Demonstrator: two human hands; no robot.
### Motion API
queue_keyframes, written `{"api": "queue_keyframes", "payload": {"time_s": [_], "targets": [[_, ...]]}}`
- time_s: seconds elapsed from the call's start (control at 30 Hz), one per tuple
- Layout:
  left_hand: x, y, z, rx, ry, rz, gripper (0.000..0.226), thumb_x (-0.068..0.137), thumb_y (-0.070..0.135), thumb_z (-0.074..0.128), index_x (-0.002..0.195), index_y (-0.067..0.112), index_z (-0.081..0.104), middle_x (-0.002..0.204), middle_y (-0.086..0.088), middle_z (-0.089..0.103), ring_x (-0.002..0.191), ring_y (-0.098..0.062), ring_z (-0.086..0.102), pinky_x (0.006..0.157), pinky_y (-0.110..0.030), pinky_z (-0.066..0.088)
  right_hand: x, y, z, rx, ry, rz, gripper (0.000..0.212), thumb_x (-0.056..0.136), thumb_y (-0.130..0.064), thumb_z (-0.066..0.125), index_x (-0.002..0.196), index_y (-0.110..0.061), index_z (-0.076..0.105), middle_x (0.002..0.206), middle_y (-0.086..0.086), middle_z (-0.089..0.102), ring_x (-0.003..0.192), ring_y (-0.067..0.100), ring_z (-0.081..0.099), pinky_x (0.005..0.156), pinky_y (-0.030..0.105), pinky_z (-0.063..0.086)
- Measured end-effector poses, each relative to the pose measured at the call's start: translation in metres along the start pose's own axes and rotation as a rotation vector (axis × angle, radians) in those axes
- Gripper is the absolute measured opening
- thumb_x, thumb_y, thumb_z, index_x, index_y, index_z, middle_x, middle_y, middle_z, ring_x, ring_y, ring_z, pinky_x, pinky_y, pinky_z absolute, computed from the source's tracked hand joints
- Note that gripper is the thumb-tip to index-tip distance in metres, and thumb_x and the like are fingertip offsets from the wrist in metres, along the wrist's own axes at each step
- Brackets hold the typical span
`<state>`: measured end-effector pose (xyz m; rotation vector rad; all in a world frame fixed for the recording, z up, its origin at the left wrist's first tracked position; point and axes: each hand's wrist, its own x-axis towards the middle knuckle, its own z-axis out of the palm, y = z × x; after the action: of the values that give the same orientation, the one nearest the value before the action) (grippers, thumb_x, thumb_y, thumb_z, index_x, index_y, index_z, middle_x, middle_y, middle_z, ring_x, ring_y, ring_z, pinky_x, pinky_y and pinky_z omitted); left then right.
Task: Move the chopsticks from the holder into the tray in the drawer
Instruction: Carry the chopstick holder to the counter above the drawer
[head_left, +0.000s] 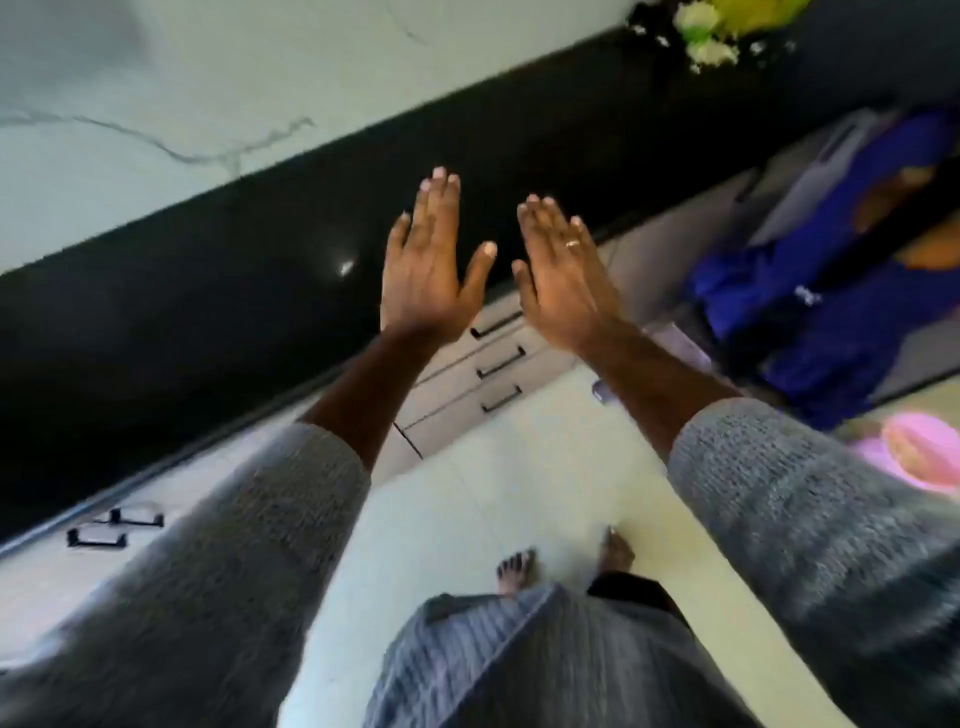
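No writing, label, brand, number or sign can be read anywhere in the head view; the picture is blurred throughout. A small pale mark on the blue garment (808, 296) at the right is too smeared to make out.

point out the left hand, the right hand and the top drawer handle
left hand (423, 265): head view, on the back of the open hand.
right hand (566, 275): head view, on the back of the open hand.
top drawer handle (496, 325): head view, on the dark bar between the wrists.
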<state>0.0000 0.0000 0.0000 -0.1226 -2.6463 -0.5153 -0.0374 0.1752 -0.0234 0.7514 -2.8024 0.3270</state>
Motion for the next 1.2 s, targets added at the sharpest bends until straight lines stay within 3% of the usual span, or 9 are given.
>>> {"api": "queue_keyframes", "payload": {"time_s": [0.17,0.37,0.57,0.83,1.2], "targets": [[-0.075,0.049,0.071,-0.091,-0.289,0.108,0.072,0.103,0.051,0.029,0.16,0.008,0.018,0.168,-0.013,0.014,0.155,-0.025,0.013,0.125,-0.046,0.015,-0.134,0.031,0.025,0.041,-0.239,0.214,0.063,0.104,-0.037,0.026,0.158,-0.008,0.014,0.166,0.013,0.013,0.154,0.027,0.012,0.125,0.044,0.01],[-0.121,0.147,0.141,-0.194,-0.427,0.464,0.064,0.101,0.043,0.041,0.148,0.001,0.044,0.155,-0.022,0.043,0.142,-0.037,0.044,0.11,-0.055,0.042,-0.298,0.075,0.015,0.003,-0.252,0.584,0.06,0.101,-0.035,0.029,0.15,-0.001,0.037,0.156,0.018,0.038,0.146,0.032,0.036,0.121,0.048,0.027],[-0.187,0.307,0.175,-0.377,-0.62,0.829,0.062,0.098,0.045,0.042,0.142,0.002,0.054,0.15,-0.018,0.05,0.139,-0.033,0.049,0.109,-0.053,0.04,-0.464,0.095,-0.041,-0.036,-0.128,0.99,0.058,0.1,-0.033,0.032,0.149,-0.003,0.041,0.155,0.015,0.042,0.145,0.028,0.038,0.12,0.047,0.029],[-0.308,0.554,0.172,-0.528,-0.725,1.24,0.058,0.096,0.043,0.047,0.138,0.005,0.059,0.144,-0.016,0.057,0.134,-0.03,0.055,0.102,-0.051,0.046,-0.679,0.117,-0.145,-0.188,0.057,1.453,0.056,0.104,-0.03,0.033,0.154,-0.006,0.03,0.161,0.012,0.031,0.151,0.025,0.026,0.124,0.042,0.015],[-0.428,0.786,0.126,-0.716,-0.737,1.425,0.051,0.093,0.034,0.054,0.134,0.003,0.06,0.141,-0.015,0.06,0.121,-0.033,0.062,0.098,-0.045,0.043,-0.872,0.154,-0.253,-0.359,0.211,1.724,0.051,0.101,-0.027,0.039,0.149,-0.008,0.036,0.155,0.011,0.042,0.145,0.027,0.037,0.122,0.045,0.022]]}}
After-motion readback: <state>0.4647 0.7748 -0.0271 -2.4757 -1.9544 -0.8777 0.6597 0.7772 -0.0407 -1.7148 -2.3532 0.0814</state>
